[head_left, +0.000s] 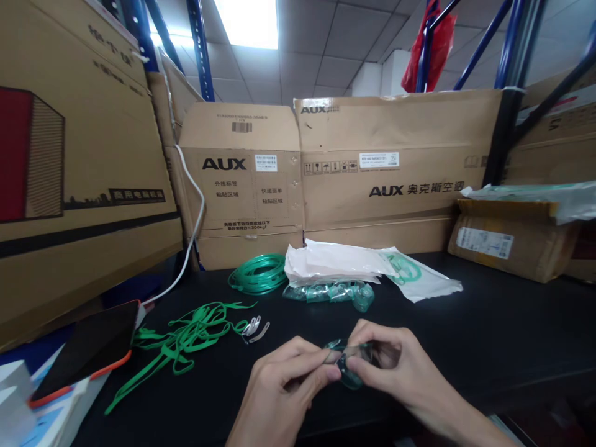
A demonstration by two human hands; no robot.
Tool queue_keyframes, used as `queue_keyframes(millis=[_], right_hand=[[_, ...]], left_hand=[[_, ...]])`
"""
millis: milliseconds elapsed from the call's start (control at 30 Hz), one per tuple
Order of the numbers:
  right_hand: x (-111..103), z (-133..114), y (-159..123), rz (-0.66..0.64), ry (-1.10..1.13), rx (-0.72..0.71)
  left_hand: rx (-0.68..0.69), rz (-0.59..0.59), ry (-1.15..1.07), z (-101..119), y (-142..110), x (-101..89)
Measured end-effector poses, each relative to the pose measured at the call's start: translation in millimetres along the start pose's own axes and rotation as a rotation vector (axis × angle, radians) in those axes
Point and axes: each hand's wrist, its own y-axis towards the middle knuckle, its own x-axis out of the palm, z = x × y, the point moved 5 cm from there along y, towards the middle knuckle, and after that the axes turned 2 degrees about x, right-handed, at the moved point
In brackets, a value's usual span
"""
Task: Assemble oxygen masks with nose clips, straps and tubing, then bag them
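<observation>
Between both hands is a clear green plastic face mask (352, 376), partly covered by the fingers. My left hand (289, 385) pinches its left edge with thumb and forefinger. From the right, my right hand (395, 360) grips the mask with bent fingers, its thumb tip close to the left fingertips. What lies right under the fingertips cannot be made out. Left of the hands are a few small metal strips (256, 329) and a loose tangle of green elastic straps (195, 335). Beyond the hands, several clear green masks (326, 293) lie nested in a row.
Coiled green tubing (258, 274) sits beside a stack of white packets (335, 261) on the black table (465, 335). A phone (88, 347) with an orange case and white cable lies left. Cardboard boxes (395, 136) wall the back; a smaller carton (507, 239) stands right.
</observation>
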Motion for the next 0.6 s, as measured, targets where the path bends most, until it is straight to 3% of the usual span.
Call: queue_keyframes(millis=[333, 600], right_hand=[[-4, 3, 1, -0.065, 0.105, 0.000], [-4, 1, 2, -0.027, 0.117, 0.014]], left_hand=[[-0.021, 0.015, 0.010, 11, -2, 0.0], [-0.010, 0.025, 0.028, 13, -4, 0.7]])
